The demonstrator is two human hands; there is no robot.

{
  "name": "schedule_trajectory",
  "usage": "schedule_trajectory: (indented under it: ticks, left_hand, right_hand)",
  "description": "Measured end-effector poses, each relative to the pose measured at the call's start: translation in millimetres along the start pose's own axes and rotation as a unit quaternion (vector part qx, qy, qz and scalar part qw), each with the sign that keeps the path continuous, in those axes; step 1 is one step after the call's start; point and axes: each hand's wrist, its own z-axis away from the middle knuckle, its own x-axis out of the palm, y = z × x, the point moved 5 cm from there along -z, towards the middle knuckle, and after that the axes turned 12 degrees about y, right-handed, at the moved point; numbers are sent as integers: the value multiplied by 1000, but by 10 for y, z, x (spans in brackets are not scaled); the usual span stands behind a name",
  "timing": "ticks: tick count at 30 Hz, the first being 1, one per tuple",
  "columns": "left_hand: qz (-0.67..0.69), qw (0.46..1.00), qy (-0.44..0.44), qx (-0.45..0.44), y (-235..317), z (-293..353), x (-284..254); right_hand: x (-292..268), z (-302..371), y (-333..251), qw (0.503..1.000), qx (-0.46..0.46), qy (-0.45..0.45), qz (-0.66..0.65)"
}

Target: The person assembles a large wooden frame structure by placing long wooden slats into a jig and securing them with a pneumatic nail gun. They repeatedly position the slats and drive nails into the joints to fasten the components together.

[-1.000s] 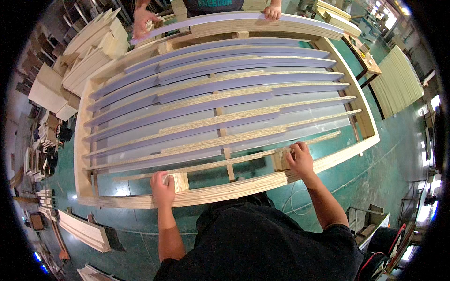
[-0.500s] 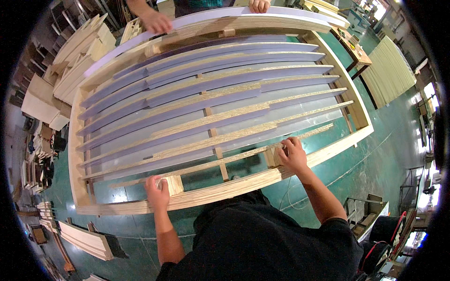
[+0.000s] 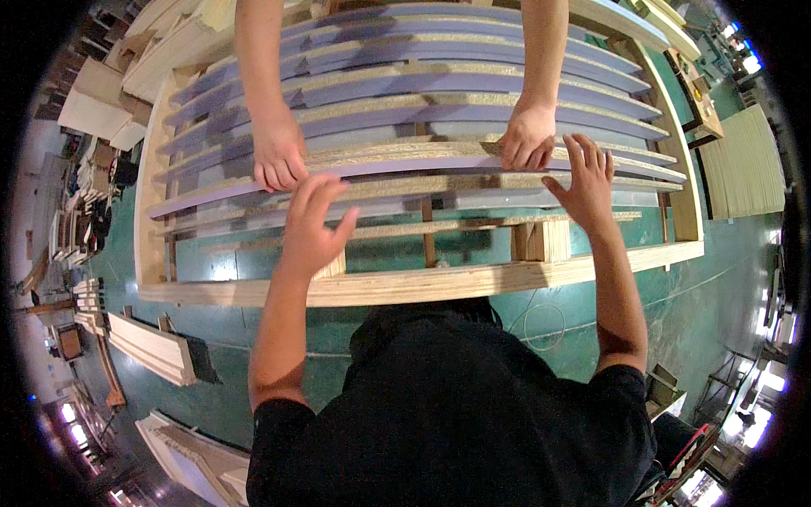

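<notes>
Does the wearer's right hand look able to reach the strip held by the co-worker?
Probably yes: the right hand is open and appears close to the strip; the co-worker's nearest hand grips farther left, leaving the strip's right end seemingly free.

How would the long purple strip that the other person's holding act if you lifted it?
The purple strip is probably fairly stiff: it shows no obvious sag between the other person's hands. Being so narrow, it might tip over if stood on its thin edge.
</notes>
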Motion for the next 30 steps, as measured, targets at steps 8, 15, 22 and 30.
schedule_trajectory:
  ticks: [8,15,22,30]
  left_hand:
    - [-16,989,-147,-15,-268,-66,879]
    - [-121,913,-381,-76,-255,-164,1452]
    - [-152,939,-299,-73,-468,148,1628]
    - [-132,967,-216,9,-574,63,1791]
  right_hand:
    - [636,-30,258,979,13,-201,-32]
    - [1201,206,735,957,-14,-240,-161]
    - [1285,261,646,956,0,-226,-188]
    - [1527,442,1082,932,90,-189,-297]
